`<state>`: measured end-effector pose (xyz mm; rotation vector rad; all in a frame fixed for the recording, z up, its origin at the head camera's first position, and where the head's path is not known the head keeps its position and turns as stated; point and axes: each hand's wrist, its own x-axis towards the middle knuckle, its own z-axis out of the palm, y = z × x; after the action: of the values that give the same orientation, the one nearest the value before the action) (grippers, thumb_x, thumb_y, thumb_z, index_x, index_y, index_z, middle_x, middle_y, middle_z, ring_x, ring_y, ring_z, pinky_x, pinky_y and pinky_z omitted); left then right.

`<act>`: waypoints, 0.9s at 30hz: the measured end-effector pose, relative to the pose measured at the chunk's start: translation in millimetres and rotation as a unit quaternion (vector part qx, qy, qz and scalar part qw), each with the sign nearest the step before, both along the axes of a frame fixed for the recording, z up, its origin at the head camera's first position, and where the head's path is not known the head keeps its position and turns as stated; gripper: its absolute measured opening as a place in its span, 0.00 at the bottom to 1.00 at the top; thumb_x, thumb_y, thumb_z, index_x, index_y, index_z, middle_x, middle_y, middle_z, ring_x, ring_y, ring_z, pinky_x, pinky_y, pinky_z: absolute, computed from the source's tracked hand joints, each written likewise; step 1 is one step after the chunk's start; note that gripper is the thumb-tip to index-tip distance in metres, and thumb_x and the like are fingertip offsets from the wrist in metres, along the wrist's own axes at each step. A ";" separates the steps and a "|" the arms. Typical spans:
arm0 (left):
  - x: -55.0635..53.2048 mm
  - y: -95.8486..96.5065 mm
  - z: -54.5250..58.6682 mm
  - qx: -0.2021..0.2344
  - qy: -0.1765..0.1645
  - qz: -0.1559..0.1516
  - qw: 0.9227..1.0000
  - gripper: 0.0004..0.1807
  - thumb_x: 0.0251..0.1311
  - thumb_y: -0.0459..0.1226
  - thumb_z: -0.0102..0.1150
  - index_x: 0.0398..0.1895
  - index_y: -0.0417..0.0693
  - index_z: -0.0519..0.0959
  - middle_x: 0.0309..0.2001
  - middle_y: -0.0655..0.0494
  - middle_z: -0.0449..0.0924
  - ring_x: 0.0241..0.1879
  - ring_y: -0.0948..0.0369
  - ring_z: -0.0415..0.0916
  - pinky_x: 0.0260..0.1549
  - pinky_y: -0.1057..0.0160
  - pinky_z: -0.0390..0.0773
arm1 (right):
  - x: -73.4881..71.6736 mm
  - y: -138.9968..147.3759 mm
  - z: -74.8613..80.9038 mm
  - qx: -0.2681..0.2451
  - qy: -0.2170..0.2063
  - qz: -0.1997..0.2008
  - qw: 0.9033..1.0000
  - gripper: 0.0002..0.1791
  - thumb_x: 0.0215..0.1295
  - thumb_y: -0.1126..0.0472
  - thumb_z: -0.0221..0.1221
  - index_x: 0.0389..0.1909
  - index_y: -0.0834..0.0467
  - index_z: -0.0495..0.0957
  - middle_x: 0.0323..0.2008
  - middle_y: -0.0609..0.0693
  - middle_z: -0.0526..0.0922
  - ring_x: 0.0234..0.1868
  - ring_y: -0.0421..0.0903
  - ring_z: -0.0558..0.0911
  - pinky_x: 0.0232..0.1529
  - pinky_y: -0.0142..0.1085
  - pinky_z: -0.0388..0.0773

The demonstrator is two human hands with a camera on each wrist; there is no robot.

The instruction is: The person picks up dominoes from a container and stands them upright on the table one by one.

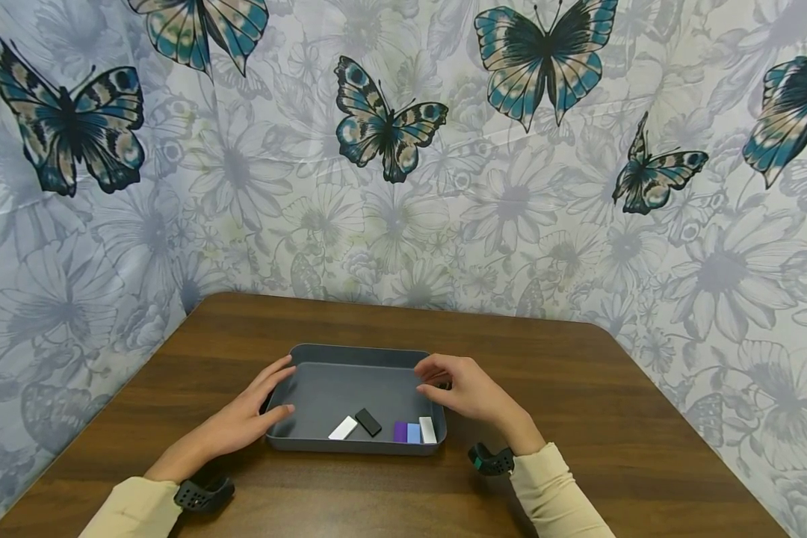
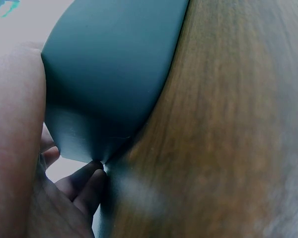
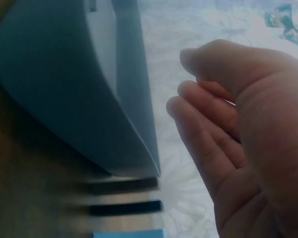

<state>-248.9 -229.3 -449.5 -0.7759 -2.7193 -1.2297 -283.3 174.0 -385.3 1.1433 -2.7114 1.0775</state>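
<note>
A shallow grey tray (image 1: pixel 350 385) lies on the table. My left hand (image 1: pixel 242 418) rests along its left side, fingers spread and fairly straight; the left wrist view shows fingertips at the tray's wall (image 2: pixel 114 54). Over the right rim hovers my right hand (image 1: pixel 471 392), thumb and fingers apart with nothing between them. Inside the tray, near its front wall, lie a white block (image 1: pixel 343 428) and a black block (image 1: pixel 368 422), both slanted. A purple block (image 1: pixel 400 432), a blue block (image 1: pixel 413 433) and another white block (image 1: pixel 427 430) sit side by side in the front right corner.
Past the tray's far end, the right wrist view shows dark strips (image 3: pixel 126 208) and a blue strip (image 3: pixel 129 234), partly blurred; my right hand mostly hides that spot in the head view. The brown wooden table (image 1: pixel 578 448) meets a butterfly-patterned cloth (image 1: pixel 390 224) behind.
</note>
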 end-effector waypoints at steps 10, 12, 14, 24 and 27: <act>-0.5 -1.0 -0.6 -0.003 -0.002 0.001 1.000 0.37 0.75 0.43 0.58 0.79 0.37 0.57 0.82 0.41 0.43 0.78 0.34 0.47 0.64 0.28 0.61 | 6.3 -23.6 -10.1 0.009 0.000 -0.012 1.000 0.15 0.71 0.60 0.66 0.54 0.62 0.82 0.49 0.55 0.87 0.48 0.45 0.87 0.52 0.37 0.83; -0.6 -1.3 -1.0 -0.003 -0.003 0.001 1.000 0.37 0.75 0.43 0.58 0.79 0.37 0.57 0.82 0.41 0.42 0.78 0.34 0.47 0.64 0.27 0.61 | 7.6 -28.1 -12.4 0.009 0.004 -0.012 1.000 0.15 0.71 0.59 0.66 0.53 0.62 0.82 0.48 0.55 0.87 0.48 0.45 0.87 0.52 0.37 0.83; -0.6 -1.4 -1.5 -0.002 -0.004 0.001 1.000 0.37 0.75 0.43 0.58 0.79 0.37 0.57 0.82 0.41 0.42 0.78 0.34 0.47 0.64 0.27 0.61 | 9.0 -32.5 -15.3 0.008 0.009 -0.013 1.000 0.14 0.71 0.59 0.66 0.52 0.62 0.82 0.48 0.55 0.87 0.47 0.45 0.87 0.51 0.37 0.84; -0.9 -1.1 -0.8 -0.001 0.001 0.001 1.000 0.37 0.75 0.42 0.58 0.79 0.36 0.57 0.82 0.40 0.43 0.78 0.33 0.47 0.64 0.27 0.61 | 13.7 -47.8 -23.7 0.023 -0.004 -0.017 1.000 0.13 0.70 0.57 0.67 0.51 0.59 0.83 0.46 0.51 0.88 0.45 0.41 0.87 0.50 0.34 0.83; -1.9 -1.1 -1.5 -0.001 0.004 0.001 1.000 0.37 0.74 0.42 0.58 0.79 0.36 0.58 0.82 0.40 0.43 0.78 0.33 0.47 0.64 0.27 0.61 | 14.8 -50.6 -24.4 0.026 -0.010 -0.021 0.999 0.13 0.70 0.57 0.67 0.51 0.58 0.83 0.46 0.49 0.88 0.45 0.39 0.87 0.49 0.32 0.83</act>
<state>-250.8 -230.4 -451.0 -0.7753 -2.7161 -1.2208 -268.5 123.4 -409.6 1.0820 -2.7818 1.0243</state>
